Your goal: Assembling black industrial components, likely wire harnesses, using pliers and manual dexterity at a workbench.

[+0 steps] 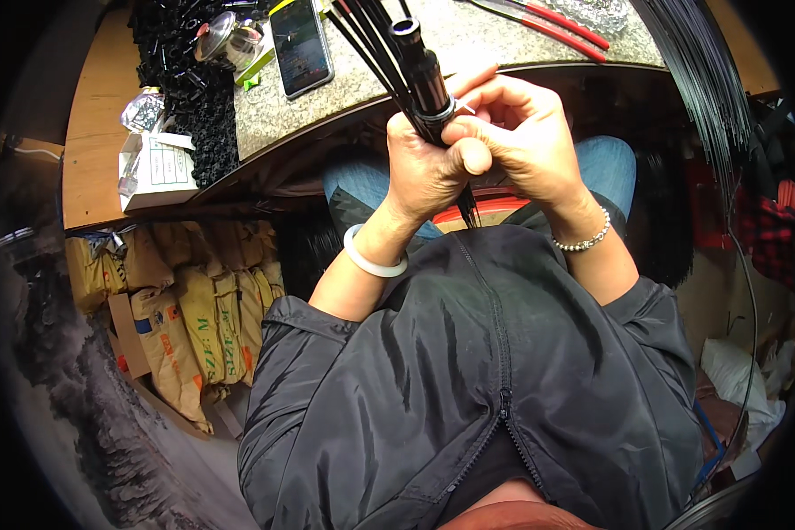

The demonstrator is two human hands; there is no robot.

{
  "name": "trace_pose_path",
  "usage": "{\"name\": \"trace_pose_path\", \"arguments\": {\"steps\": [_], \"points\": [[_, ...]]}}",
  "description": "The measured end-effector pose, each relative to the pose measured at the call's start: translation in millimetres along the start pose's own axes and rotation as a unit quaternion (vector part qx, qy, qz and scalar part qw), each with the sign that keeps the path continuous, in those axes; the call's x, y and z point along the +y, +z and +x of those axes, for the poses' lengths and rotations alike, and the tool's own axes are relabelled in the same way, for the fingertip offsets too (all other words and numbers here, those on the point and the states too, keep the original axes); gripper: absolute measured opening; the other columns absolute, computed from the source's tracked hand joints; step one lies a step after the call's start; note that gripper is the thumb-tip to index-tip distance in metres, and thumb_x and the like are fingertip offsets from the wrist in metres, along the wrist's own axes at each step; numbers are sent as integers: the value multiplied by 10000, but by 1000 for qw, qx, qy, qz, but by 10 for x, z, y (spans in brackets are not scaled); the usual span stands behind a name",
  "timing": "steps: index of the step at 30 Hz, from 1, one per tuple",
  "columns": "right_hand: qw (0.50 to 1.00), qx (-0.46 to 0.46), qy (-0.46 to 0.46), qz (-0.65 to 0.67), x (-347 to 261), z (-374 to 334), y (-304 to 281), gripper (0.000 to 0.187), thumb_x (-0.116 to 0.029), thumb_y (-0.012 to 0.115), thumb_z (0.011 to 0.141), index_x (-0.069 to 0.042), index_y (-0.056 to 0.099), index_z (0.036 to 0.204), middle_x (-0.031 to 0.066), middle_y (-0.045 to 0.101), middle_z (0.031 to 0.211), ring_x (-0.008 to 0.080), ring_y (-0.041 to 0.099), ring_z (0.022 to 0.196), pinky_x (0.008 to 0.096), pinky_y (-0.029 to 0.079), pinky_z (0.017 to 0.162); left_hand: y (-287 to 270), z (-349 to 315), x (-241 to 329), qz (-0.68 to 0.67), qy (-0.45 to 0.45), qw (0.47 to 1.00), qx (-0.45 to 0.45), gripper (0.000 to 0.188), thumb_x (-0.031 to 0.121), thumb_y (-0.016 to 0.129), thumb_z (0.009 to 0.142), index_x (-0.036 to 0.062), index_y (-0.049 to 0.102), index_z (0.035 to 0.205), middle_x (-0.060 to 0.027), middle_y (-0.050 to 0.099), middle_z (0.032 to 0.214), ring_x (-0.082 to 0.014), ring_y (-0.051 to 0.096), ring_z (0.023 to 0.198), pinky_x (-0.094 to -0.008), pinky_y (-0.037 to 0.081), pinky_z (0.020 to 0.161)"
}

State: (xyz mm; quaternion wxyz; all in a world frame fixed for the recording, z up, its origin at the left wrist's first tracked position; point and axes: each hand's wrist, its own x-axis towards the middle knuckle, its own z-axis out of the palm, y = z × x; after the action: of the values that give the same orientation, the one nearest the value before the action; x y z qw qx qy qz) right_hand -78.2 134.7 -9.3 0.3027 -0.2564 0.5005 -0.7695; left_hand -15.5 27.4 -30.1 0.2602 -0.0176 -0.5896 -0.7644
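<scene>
Head view: a desk (265, 119) curves across the top, grey speckled stone in the middle, brown wood at the left. Below it, a zipped dark jacket (415, 380) covers the person's torso. Paper sacks (208, 327) stand packed together at the left, under the desk. At the upper right hangs a thick sheaf of black strands (711, 88). A heap of small black parts (177, 79) covers the desk's left side. Thin black rods (369, 57) rise through the left hand (420, 168), whose grip is closed around them, at the desk's near edge. With them stands a black tube (426, 78), tilted, open end up. The right hand (530, 132) has curled fingers and thumb at the tube's lower end; I cannot tell exactly what its grip pinches. A white box (163, 177) sits by the heap, red-handled pliers (574, 44) lie at the upper right, and a phone (300, 44) lies left of the rods. Smallest is a pale sliver (465, 108) beside the right fingertips.
</scene>
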Motion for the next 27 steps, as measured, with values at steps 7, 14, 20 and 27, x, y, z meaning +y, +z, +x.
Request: {"name": "trace_pose_path", "arguments": {"steps": [7,14,20,27], "points": [[994,-53,57,79,141,53,-77,304,-68,725,784,13,607,1053,32,636,899,70,579,759,210,482,711,-40,18,144,-9,-67,993,-92,750,248,839,671,-91,504,1251,59,554,727,1,466,629,-153,349,549],[989,-107,96,41,220,-65,-273,281,-177,670,867,-17,605,1089,-9,607,895,24,523,721,170,427,602,-36,-47,180,-8,-91,995,-50,433,158,642,883,-74,525,1229,-34,610,690,-29,444,474,-186,338,425],[997,11,0,-73,154,-199,-262,228,-110,684,850,-24,621,1052,-51,560,808,1,482,715,155,404,634,-27,-23,292,96,-61,993,-12,266,79,586,907,-42,606,1143,50,496,520,-6,381,428,-183,302,406],[846,73,-331,-411,-236,-100,29,513,-224,799,716,-33,599,1148,93,528,1051,158,511,884,260,449,757,-14,107,413,220,86,971,28,209,31,602,885,-28,651,1079,39,555,677,-10,419,569,-196,362,498]]}}
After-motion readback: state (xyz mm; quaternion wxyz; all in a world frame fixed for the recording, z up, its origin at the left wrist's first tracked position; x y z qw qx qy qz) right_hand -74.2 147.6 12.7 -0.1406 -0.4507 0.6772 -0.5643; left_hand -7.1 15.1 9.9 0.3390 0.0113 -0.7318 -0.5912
